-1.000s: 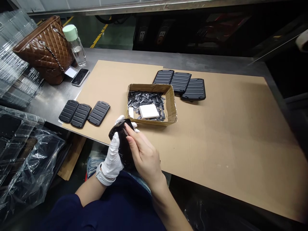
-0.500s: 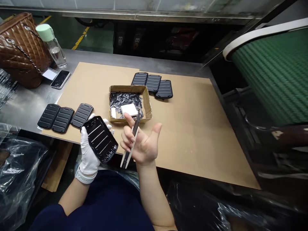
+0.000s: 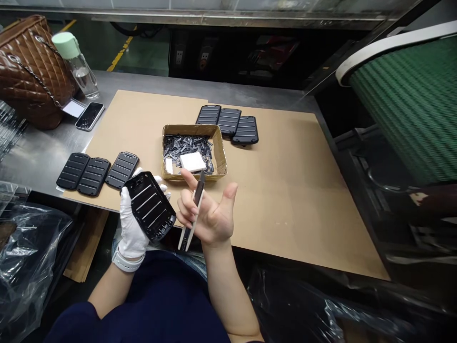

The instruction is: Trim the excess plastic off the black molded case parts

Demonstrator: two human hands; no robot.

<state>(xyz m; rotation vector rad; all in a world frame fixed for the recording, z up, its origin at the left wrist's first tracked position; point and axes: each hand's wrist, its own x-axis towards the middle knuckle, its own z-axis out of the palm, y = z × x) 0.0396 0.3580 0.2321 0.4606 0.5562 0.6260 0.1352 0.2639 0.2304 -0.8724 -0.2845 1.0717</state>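
My left hand (image 3: 131,228), in a white glove, grips a black ribbed tray-like part (image 3: 150,206) with its hollow side facing up. Beside it, my bare right hand (image 3: 210,214) is palm up, with a pair of dark-and-white tweezers (image 3: 192,214) held by its curled fingers. The thumb and index finger are spread apart. Just beyond the tweezers' tips stands a cardboard box (image 3: 222,157) of small black pieces (image 3: 182,146), with a white block (image 3: 193,162) in it.
Three black parts (image 3: 93,176) lie at the left, and three more (image 3: 229,121) behind the box. A phone (image 3: 90,116), bottle (image 3: 84,78) and brown bag (image 3: 35,71) stand at the back left. Cardboard (image 3: 285,190) covers the table; a green conveyor (image 3: 414,105) is at the right.
The tweezers have tilted slightly, and their tips are a little lower and further left. Otherwise only the camera view has shifted slightly; both hands keep their holds.
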